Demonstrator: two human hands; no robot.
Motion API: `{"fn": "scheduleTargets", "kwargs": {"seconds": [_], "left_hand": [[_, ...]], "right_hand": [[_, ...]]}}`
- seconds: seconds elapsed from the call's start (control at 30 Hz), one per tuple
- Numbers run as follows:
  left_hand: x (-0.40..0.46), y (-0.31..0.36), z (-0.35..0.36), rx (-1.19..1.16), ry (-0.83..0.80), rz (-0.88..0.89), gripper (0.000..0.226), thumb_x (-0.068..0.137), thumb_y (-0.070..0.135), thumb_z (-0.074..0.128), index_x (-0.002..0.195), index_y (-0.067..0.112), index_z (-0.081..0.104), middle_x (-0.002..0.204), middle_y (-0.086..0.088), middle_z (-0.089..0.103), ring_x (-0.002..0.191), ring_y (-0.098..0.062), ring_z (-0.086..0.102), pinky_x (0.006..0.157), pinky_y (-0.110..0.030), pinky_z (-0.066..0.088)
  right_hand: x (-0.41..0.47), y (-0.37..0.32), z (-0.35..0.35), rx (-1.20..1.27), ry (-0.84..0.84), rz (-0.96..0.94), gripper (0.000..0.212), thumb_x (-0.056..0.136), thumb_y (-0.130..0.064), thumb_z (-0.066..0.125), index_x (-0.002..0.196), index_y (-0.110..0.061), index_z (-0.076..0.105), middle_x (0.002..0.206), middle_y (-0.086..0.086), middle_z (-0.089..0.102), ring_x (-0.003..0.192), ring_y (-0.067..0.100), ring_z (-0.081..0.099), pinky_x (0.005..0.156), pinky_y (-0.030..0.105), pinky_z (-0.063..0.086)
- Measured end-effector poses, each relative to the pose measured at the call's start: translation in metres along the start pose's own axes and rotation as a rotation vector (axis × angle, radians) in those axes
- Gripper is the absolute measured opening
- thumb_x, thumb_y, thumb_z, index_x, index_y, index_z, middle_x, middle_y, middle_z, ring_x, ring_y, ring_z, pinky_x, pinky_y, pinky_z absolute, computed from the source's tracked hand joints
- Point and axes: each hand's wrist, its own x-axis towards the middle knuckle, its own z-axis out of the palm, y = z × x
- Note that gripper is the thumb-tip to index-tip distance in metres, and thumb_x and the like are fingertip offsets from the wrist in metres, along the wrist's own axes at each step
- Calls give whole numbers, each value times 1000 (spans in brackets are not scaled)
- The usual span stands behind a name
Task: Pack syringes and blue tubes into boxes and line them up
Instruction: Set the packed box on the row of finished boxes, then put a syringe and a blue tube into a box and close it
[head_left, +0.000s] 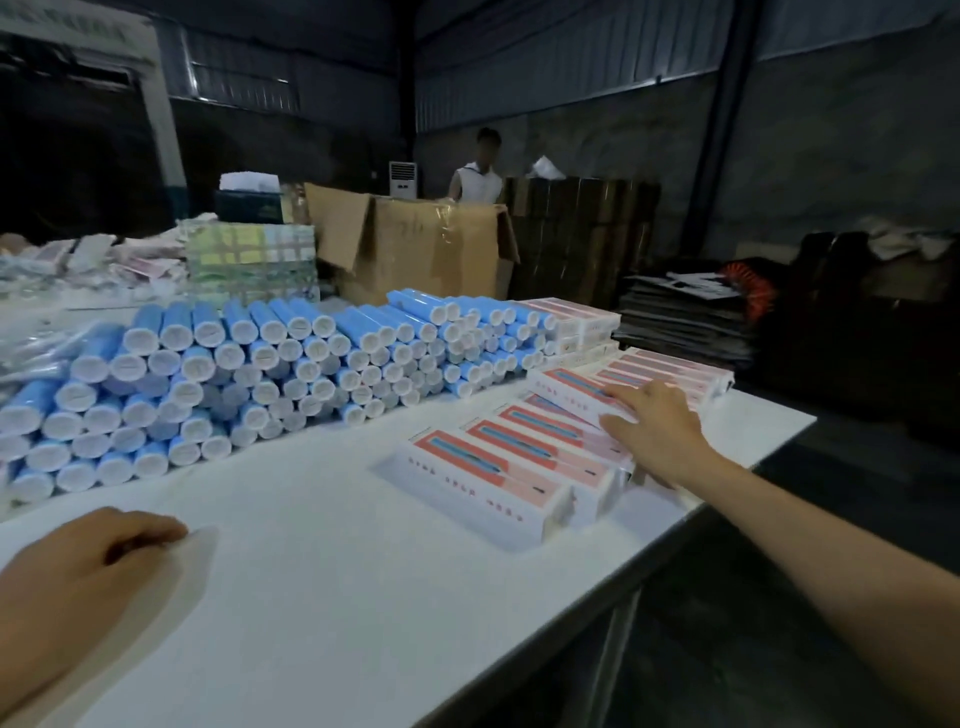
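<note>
I had my right hand (657, 426) flat, fingers straight, on the row of boxes (524, 467) by the table (322, 597) right edge, their long axes running toward me. The left hand (78, 566) rested loosely curled, grip holding nothing. Blue tubes (249, 374) lay stacked, caps facing me

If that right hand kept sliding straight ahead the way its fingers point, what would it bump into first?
The right hand lies flat on the row of pink-and-white boxes, fingers pointing left and away. Straight on, it would probably cross more box tops, then meet the stack of blue tubes. Depth is hard to judge here.
</note>
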Motion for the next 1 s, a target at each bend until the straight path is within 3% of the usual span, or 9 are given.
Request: {"fn": "scheduleTargets", "kwargs": {"seconds": [0.1,0.2,0.27,0.37,0.47,0.53,0.67,0.73,1.0], "left_hand": [[-20,37,-17,-31,48,-37,30,86,10,65,86,40,68,90,7,66,85,-14,60,83,-43,50],[-35,63,-29,-25,52,-6,32,87,8,61,80,40,64,89,16,61,86,-8,54,82,-31,40],[-38,70,-32,-9,24,-17,27,91,11,57,86,36,62,93,16,58,92,-8,51,83,-24,36],[-38,75,-34,3,9,-11,24,93,13,54,87,34,61,96,12,57,95,-7,50,83,-20,35],[-39,75,-36,-27,4,-18,23,92,13,53,82,31,63,94,8,57,90,-9,52,78,-21,40],[-40,76,-38,-54,0,-30,23,91,12,53,78,28,63,95,4,56,94,-14,53,83,-27,43],[-40,76,-40,-101,-7,-32,19,87,10,53,83,19,70,98,-2,59,95,-19,54,90,-38,45],[-41,75,-39,-111,0,-29,17,86,12,54,86,14,71,98,-5,60,94,-21,55,89,-40,45],[-38,75,-39,-57,9,-18,19,86,13,55,88,14,73,94,-8,65,91,-26,56,81,-40,47]], "right_hand": [[-1,-1,-4,-58,-32,17,46,95,-43,47,140,-35,40,132,8,43,122,26,37,99,41,36],[-1,-25,-22,-247,10,-37,48,93,-45,50,138,-32,44,135,7,43,123,26,37,101,42,35],[-5,-58,-34,-97,138,-174,41,91,-37,56,130,-24,56,131,9,50,119,28,41,98,42,36],[-25,-131,-36,256,241,-517,22,88,-17,62,108,-13,70,108,9,65,103,28,53,89,43,42],[-51,-209,-19,437,211,-801,14,87,-9,62,94,-11,74,85,4,67,81,21,57,72,33,43],[-63,-253,5,485,114,-906,13,86,-8,62,90,-10,73,83,4,68,79,21,58,73,32,43],[-72,-303,63,440,-137,-904,19,92,-11,54,98,-13,72,95,3,66,92,18,56,80,28,41],[-73,-310,83,357,-212,-894,21,92,-12,52,95,-15,72,94,3,63,93,19,55,77,27,38],[-65,-310,100,337,-244,-882,32,85,-8,57,77,-37,66,80,-18,53,77,-2,46,62,13,28]]}}
